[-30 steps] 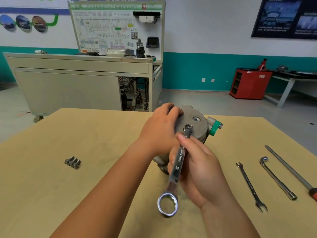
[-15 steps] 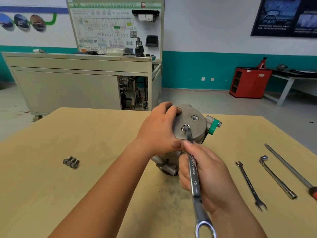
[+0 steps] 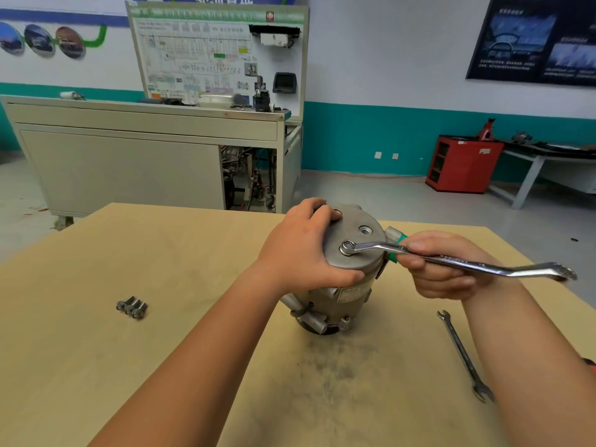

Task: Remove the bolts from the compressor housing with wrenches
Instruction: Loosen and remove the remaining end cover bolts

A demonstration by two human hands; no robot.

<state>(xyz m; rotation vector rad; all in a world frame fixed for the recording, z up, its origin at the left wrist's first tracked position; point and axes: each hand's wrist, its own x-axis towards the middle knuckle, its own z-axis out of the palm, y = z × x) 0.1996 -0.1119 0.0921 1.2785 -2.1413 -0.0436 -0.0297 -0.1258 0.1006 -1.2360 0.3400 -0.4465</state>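
The grey metal compressor housing (image 3: 351,285) stands upright in the middle of the wooden table (image 3: 96,366). My left hand (image 3: 303,250) grips its top edge from the left. My right hand (image 3: 442,269) grips the shaft of a chrome ring wrench (image 3: 458,262). The wrench's small ring end sits over a bolt (image 3: 347,247) on the housing's top plate, and its handle points right. An empty bolt hole (image 3: 365,231) shows behind it. Three removed bolts (image 3: 131,307) lie together on the table at the left.
A slim open-ended spanner (image 3: 464,354) lies on the table at the right, beside my right forearm. An orange tool handle (image 3: 589,361) peeks out at the right edge. A beige training bench (image 3: 129,156) stands beyond the table, a red cabinet (image 3: 461,164) at the far right.
My right hand has swung the wrench handle anticlockwise, from pointing toward me round to pointing right, ring end staying on the bolt. My left hand kept its hold on the housing.
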